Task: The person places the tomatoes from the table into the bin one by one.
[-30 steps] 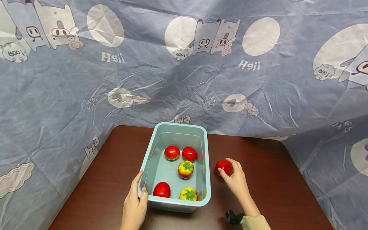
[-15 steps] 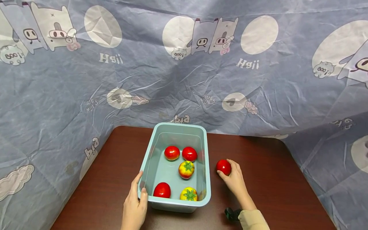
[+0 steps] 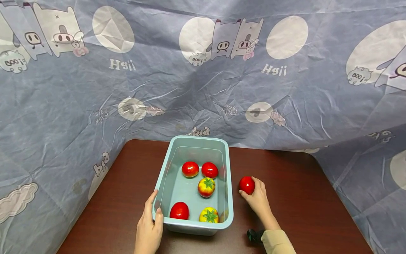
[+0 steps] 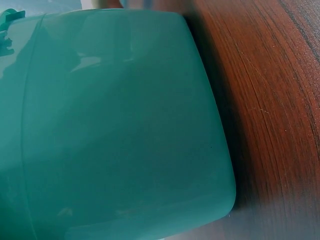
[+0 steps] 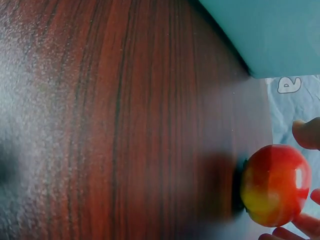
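A pale blue-green plastic bin [image 3: 194, 223] stands on the table, with several red and red-yellow tomatoes inside, such as a yellow-topped tomato [image 3: 206, 187] with a green calyx. My left hand [image 3: 148, 227] holds its near left corner, thumb and fingertips at the rim. Right of the bin, another tomato [image 3: 247, 185] sits at table level beside my right hand [image 3: 258, 197]. In the right wrist view this red and yellow tomato [image 5: 276, 185] has its stem end toward the table. The thumb [image 5: 307, 134] is apart from it, while fingers lie close at its other side.
The dark brown wooden table [image 3: 295, 197] extends on both sides of the bin. A grey-blue printed cloth [image 3: 203, 88] hangs behind the table. A black strap [image 3: 254, 235] is at my right wrist.
My right thumb has slid off the front of the tomato and the hand has drawn slightly back. The tomato has barely shifted. My left hand stays at the bin's corner.
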The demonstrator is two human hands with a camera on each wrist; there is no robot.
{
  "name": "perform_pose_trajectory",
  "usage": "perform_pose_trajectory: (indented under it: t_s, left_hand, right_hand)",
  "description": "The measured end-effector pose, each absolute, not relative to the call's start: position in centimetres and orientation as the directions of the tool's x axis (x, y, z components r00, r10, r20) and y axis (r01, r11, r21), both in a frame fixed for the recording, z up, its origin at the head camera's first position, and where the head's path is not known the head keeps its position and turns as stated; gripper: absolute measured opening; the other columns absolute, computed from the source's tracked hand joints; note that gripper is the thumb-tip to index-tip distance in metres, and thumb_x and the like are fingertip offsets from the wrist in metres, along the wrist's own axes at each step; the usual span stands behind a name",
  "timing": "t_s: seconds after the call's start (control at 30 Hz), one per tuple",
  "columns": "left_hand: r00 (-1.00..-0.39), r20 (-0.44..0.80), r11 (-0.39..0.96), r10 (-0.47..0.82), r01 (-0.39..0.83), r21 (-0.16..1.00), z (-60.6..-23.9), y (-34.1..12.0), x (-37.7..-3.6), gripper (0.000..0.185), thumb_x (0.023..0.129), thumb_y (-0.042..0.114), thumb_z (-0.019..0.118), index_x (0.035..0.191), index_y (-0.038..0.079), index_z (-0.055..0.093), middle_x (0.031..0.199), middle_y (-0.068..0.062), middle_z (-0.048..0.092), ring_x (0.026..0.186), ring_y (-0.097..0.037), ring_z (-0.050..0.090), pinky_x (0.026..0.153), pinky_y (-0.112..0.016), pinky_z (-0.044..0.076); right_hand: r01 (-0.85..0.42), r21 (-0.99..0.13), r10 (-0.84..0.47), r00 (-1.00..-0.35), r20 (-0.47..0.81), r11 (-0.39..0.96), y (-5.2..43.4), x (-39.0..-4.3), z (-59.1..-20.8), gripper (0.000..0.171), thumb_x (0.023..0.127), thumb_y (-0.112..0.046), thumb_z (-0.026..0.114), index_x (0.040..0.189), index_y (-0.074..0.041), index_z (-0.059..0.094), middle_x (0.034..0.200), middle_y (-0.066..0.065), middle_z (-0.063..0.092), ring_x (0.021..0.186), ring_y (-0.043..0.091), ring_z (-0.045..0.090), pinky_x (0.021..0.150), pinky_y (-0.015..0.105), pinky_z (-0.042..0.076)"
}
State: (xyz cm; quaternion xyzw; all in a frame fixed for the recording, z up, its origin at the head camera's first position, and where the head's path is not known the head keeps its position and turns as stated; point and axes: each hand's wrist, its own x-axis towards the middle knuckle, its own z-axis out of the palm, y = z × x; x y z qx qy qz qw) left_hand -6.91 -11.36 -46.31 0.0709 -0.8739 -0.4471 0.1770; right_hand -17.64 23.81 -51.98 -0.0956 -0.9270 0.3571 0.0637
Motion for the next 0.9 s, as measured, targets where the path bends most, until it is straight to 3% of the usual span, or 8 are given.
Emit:
perform_pose_trajectory:
  t_s: [0.9]
  left_hand:
    - [-0.926,0.241,0.592,-0.289,0.025,0.806,-46.25,-11.26,-6.84,0.055,0.095,0.010,0.048,0.147,0.028,0.043,0.138,-0.017,0.058,0.111,-0.038,0.064,0.081,-0.060,0.049]
  right_hand:
    - [0.149,-0.646,0.228,-0.973,0.040,0.748,23.94,-18.67,-52.73,0.081,0.078,-0.017,0.080,0.140,0.005,0.034,0.140,0.031,0.035,0.125,0.051,0.039,0.101,0.068,0.038]
